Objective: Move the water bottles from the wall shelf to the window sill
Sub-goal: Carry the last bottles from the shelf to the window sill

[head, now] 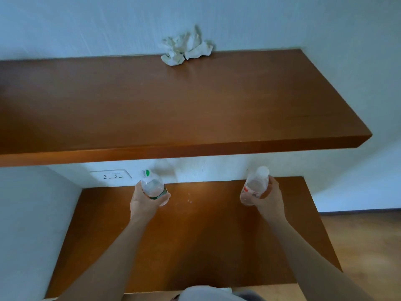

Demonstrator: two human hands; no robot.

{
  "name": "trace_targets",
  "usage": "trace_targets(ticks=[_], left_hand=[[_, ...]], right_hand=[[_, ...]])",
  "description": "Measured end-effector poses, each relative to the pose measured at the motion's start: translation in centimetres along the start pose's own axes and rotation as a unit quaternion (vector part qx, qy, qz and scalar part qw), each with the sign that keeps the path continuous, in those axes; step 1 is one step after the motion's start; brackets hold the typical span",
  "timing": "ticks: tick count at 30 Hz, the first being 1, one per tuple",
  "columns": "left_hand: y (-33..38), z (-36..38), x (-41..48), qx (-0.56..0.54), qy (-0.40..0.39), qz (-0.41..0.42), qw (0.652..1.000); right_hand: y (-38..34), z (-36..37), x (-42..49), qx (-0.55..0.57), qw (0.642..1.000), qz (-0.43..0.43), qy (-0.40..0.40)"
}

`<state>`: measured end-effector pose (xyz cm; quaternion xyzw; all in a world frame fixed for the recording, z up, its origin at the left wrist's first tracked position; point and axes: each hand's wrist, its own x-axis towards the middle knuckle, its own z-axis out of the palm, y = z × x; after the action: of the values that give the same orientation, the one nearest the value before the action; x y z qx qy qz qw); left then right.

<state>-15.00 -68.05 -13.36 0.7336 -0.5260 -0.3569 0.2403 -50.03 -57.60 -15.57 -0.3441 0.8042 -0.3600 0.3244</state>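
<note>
Our left hand (145,202) curls round the green-label bottle (153,187) at seven o'clock, and our right hand (269,199) round the red-label bottle (254,189) at five, both over the lower shelf (195,240). We judge both picked up; the carry to the window sill, out of view, is left.

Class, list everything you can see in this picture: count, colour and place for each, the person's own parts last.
upper shelf: 1, brown, on the wall
lower shelf: 1, brown, beneath it
tissue: 1, white, crumpled, back of upper shelf
socket: 1, white, wall between shelves
green-label bottle: 1, clear, in left hand
red-label bottle: 1, clear, in right hand
floor: 1, light wood, lower right
left hand: 1, bare, grips a bottle over lower shelf
right hand: 1, bare, grips the other bottle
</note>
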Motion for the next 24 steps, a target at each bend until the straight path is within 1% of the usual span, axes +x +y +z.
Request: trace_targets(ticks=[3,7,9,13,15,17,19,24], left_hand=[[0.6,0.4,0.4,-0.013,0.009,-0.015,1.000],[1.4,0.7,0.4,-0.023,0.019,-0.023,0.999],[1.7,0.6,0.2,-0.021,0.023,-0.017,0.999],[2.7,0.7,-1.3,-0.053,0.019,0.017,0.998],[3.1,0.8,-2.6,-0.076,0.017,0.032,0.996],[3.3,0.9,-3.8,-0.095,0.012,0.047,0.994],[3.5,1.2,-4.9,-0.101,0.002,0.058,0.993],[4.1,1.3,-7.5,-0.129,-0.024,0.093,0.987]], right_hand=[[1.4,0.8,1.6,0.011,1.000,-0.012,-0.019],[0.6,1.2,1.7,0.014,1.000,-0.017,-0.019],[0.1,1.4,1.7,0.008,1.000,-0.014,-0.020],[-0.8,1.4,2.1,0.010,1.000,-0.013,-0.008],[-1.5,1.2,1.5,0.034,0.999,-0.025,-0.019],[-1.8,1.2,0.7,0.057,0.997,-0.048,0.009],[-2.5,1.1,-0.3,0.088,0.994,-0.060,0.018],[-4.7,1.7,-2.4,0.155,0.984,-0.085,-0.001]])
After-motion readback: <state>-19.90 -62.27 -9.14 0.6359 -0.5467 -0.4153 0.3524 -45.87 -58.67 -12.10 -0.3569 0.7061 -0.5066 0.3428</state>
